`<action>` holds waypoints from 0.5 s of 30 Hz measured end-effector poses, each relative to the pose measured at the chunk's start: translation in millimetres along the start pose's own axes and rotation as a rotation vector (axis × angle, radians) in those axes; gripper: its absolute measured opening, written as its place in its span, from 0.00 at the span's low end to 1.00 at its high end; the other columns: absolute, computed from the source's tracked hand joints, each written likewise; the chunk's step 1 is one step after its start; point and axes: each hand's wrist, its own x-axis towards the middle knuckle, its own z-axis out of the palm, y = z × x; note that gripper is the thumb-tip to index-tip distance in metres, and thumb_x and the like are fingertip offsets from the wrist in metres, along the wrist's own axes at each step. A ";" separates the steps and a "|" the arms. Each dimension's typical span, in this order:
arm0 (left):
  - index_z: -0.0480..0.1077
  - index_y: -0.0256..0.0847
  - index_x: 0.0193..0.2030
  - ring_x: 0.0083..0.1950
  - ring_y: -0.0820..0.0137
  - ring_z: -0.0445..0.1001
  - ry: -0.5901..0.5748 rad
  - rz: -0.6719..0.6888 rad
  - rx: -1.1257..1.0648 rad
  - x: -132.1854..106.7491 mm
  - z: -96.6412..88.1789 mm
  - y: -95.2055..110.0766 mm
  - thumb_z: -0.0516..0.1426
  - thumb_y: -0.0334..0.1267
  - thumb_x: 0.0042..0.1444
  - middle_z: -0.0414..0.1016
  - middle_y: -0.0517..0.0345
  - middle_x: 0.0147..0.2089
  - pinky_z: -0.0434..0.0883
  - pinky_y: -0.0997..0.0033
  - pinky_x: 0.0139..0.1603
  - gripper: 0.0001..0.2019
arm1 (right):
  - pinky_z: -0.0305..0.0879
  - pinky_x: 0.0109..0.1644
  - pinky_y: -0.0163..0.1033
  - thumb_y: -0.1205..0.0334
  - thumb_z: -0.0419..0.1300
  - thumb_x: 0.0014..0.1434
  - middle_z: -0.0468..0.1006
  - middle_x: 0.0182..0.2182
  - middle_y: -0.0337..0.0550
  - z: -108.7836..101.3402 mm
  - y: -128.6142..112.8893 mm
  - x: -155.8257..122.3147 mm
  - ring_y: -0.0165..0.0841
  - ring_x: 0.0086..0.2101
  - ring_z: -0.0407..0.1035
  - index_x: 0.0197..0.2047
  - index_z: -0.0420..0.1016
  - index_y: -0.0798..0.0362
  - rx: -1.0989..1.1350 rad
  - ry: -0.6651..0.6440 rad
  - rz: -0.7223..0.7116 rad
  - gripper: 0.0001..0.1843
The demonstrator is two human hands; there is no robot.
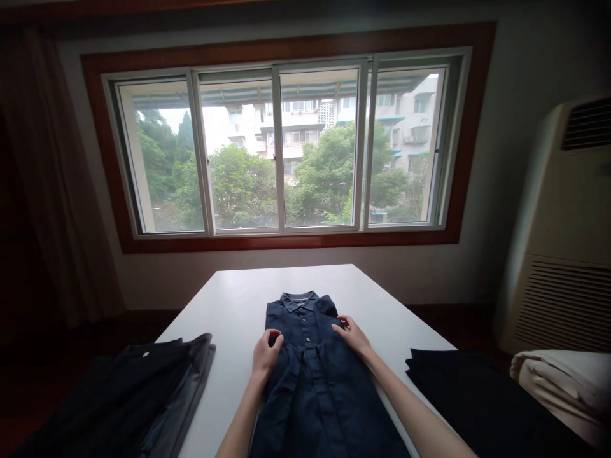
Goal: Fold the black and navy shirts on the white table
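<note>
A dark navy button-up shirt (312, 381) lies front up, its collar toward the window and its lower part running out of view at the bottom. The sides near the collar look folded inward. At its left edge, my left hand (267, 350) is closed, thumb and forefinger pinching the cloth; the other fingers are curled and partly hidden. My right hand (352, 336) grips the right edge below the shoulder, its thumb on top of the fabric and its fingers along the side.
The shirt rests on a white table (229, 305). Dark folded clothes (124, 388) lie at the left, and black garments (482, 394) at the right. Beyond those is a beige fabric bundle (568, 381). A floor-standing air conditioner (563, 242) stands at right, near a wide window (281, 152).
</note>
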 end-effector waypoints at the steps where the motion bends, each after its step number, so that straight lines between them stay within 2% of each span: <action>1: 0.71 0.40 0.43 0.51 0.62 0.73 -0.019 0.001 0.012 -8.0 -1.5 2.5 0.52 0.51 0.54 0.77 0.50 0.48 0.66 0.65 0.55 0.19 | 0.64 0.56 0.43 0.47 0.57 0.52 0.74 0.53 0.48 -1.6 -3.2 -10.0 0.40 0.54 0.68 0.53 0.68 0.52 -0.004 -0.008 -0.009 0.27; 7: 0.70 0.40 0.49 0.57 0.59 0.70 -0.149 0.050 0.114 -58.5 -16.5 21.4 0.54 0.55 0.51 0.75 0.49 0.53 0.63 0.63 0.60 0.25 | 0.57 0.62 0.45 0.50 0.59 0.50 0.70 0.57 0.48 -15.6 -23.9 -80.8 0.41 0.57 0.65 0.52 0.71 0.52 -0.046 -0.038 -0.058 0.26; 10: 0.69 0.41 0.51 0.60 0.57 0.67 -0.226 0.076 0.195 -82.8 -25.1 29.1 0.55 0.58 0.51 0.73 0.50 0.56 0.54 0.57 0.67 0.27 | 0.54 0.65 0.45 0.52 0.62 0.47 0.65 0.62 0.50 -27.8 -31.4 -124.2 0.42 0.60 0.61 0.52 0.73 0.52 -0.100 -0.066 -0.068 0.28; 13: 0.65 0.42 0.58 0.69 0.54 0.55 -0.342 0.093 0.344 -102.5 -33.2 38.1 0.57 0.60 0.48 0.65 0.49 0.64 0.40 0.49 0.71 0.34 | 0.50 0.66 0.45 0.51 0.62 0.48 0.61 0.64 0.50 -43.7 -37.8 -169.1 0.42 0.62 0.57 0.54 0.73 0.51 -0.200 -0.118 -0.088 0.30; 15: 0.59 0.43 0.63 0.71 0.51 0.48 -0.430 0.066 0.458 -111.1 -36.8 48.9 0.61 0.59 0.44 0.57 0.48 0.69 0.37 0.41 0.70 0.41 | 0.49 0.67 0.45 0.48 0.60 0.50 0.60 0.65 0.48 -54.6 -42.3 -194.7 0.42 0.63 0.55 0.55 0.73 0.50 -0.245 -0.144 -0.107 0.30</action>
